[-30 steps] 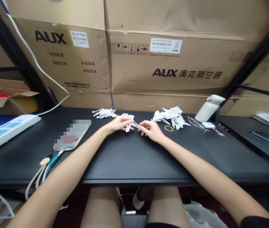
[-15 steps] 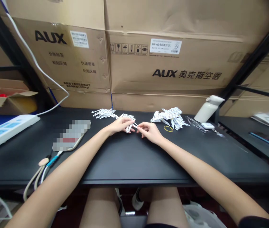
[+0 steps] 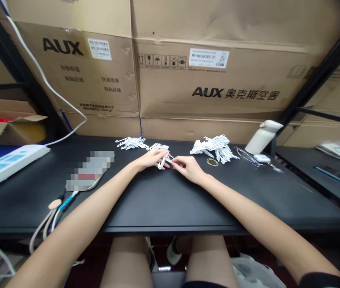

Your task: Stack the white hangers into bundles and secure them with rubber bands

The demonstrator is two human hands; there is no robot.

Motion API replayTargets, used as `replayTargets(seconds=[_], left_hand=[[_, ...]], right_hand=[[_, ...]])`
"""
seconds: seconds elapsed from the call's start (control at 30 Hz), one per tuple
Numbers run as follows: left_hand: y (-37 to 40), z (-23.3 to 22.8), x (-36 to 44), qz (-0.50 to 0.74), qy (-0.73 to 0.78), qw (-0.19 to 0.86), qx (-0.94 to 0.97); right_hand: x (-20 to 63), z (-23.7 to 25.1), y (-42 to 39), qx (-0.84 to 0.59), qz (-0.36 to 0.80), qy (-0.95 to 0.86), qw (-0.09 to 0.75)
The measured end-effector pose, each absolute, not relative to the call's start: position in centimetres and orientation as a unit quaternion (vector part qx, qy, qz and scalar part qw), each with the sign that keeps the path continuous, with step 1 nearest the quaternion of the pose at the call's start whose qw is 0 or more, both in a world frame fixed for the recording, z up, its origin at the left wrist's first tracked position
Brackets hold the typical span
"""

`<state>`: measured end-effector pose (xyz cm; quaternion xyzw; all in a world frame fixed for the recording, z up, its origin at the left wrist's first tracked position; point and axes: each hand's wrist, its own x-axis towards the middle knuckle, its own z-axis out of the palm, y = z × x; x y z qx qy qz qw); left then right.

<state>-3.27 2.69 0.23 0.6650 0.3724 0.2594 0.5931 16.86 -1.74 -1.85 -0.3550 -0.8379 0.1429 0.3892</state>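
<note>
Change: both hands sit slightly nearer the body than half a second ago, the small white pieces drawn in with them; all else on the table is unmoved.
Left hand (image 3: 151,159): palm down on the black table (image 3: 164,200), fingers curled together over a small bunch of white clips (image 3: 164,158), clamped on it.
Right hand (image 3: 188,166): thumb and fingertips pinched together on the end of the same bunch, touching it from 3 o'clock; the two hands all but meet.
Bunch of white clips: near the table's middle, between the two hands; too small to tell the exact shape of the pieces.
Left pile of white clips (image 3: 131,142): at 10 o'clock from the left hand, near it, lying flat.
Right pile of white clips (image 3: 214,146): at 1 o'clock from the right hand, a larger heap, apart from the fingers.
Yellow rubber band (image 3: 212,162): at 3 o'clock from the right hand, just beside the larger heap.
White bottle (image 3: 262,137): tilted, far at 2 o'clock, by the black frame.
Cardboard boxes (image 3: 217,80): stacked along the far edge at 12 o'clock, printed AUX.
White power strip (image 3: 4,166): at 9 o'clock, well apart from the hands.
</note>
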Motion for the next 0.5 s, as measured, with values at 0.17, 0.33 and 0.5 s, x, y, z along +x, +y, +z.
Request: replayTargets(seconds=[0.17, 0.33, 0.5], left_hand=[[2.72, 0.17, -3.13, 0.266, 0.379, 0.592, 0.659], [2.48, 0.33, -2.93, 0.263, 0.383, 0.591, 0.659], [2.27, 0.66, -2.83, 0.261, 0.383, 0.582, 0.668]], right_hand=[[16.93, -1.83, -1.65, -0.337, 0.124, -0.849, 0.388], [16.89, -1.85, -1.76, -0.342, 0.149, -0.846, 0.382], [16.78, -1.95, -1.89, -0.345, 0.159, -0.839, 0.389]])
